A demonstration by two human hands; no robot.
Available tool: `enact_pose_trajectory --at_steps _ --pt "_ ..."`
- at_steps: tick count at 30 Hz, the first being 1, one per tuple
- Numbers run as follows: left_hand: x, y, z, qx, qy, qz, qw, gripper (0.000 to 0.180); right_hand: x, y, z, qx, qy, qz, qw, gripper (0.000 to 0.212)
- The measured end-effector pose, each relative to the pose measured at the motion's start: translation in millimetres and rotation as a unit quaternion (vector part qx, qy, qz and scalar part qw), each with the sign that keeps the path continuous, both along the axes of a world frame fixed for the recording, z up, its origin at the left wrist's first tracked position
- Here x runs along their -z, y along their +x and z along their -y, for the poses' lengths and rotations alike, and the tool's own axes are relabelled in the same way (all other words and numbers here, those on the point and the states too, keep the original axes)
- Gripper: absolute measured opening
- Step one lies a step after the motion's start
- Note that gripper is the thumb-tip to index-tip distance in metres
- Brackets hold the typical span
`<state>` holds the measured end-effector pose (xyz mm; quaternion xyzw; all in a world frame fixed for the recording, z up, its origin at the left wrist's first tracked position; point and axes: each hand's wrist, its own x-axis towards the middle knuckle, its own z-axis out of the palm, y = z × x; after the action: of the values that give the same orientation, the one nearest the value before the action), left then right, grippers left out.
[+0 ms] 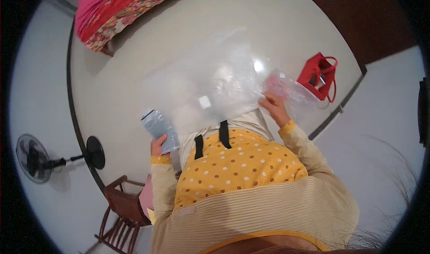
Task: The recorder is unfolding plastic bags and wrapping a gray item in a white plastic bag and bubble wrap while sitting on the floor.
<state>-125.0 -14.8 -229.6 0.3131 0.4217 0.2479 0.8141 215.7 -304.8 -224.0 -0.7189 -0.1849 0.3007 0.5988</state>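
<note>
In my left hand [160, 145] is a flat grey-blue packet [155, 125] in clear plastic wrapping, with a dark strip along its top edge. My fingers close round its lower right side. My right hand [275, 108] pinches the near right edge of a large clear plastic sheet or bag [192, 77], spread out in front of my lap. A small white square [204, 102] shows on or through the plastic; I cannot tell which. Just beyond my right hand lies crumpled clear plastic [290, 89], pinkish at its left part.
To the right stands a red handled bag [316, 77] with things inside. A bed [127, 18] with pink and floral covers is at the far left. A standing fan [33, 158] and a brown wooden chair [123, 200] are at the left, by the wall.
</note>
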Motion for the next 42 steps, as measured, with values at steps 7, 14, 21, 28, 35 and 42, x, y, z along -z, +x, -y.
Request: enact_pose_trajectory --at_steps 7,14,21,28,35,42 --pt "-24 7 21 0.036 -0.002 -0.022 0.999 0.036 0 36 44 -0.065 -0.160 0.034 0.984 0.020" --pt "-26 -8 11 0.129 0.028 -0.042 0.990 0.036 -116 -17 -77 -0.200 0.117 0.394 0.889 0.044" --pt "6 -73 -33 0.038 0.014 -0.132 0.990 0.035 -43 -34 -106 -0.287 -0.092 0.556 0.775 0.038" --pt "-67 -4 -103 -0.023 0.006 0.131 0.991 0.050 -45 -34 -107 -0.300 -0.086 0.575 0.756 0.036" --pt "-78 104 -142 0.077 -0.003 0.034 0.996 0.043 -48 -36 -107 -0.296 -0.088 0.569 0.762 0.035" --pt "-45 130 -177 -0.001 0.065 -0.155 0.986 0.041 -47 -33 -105 -0.286 -0.078 0.573 0.764 0.035"
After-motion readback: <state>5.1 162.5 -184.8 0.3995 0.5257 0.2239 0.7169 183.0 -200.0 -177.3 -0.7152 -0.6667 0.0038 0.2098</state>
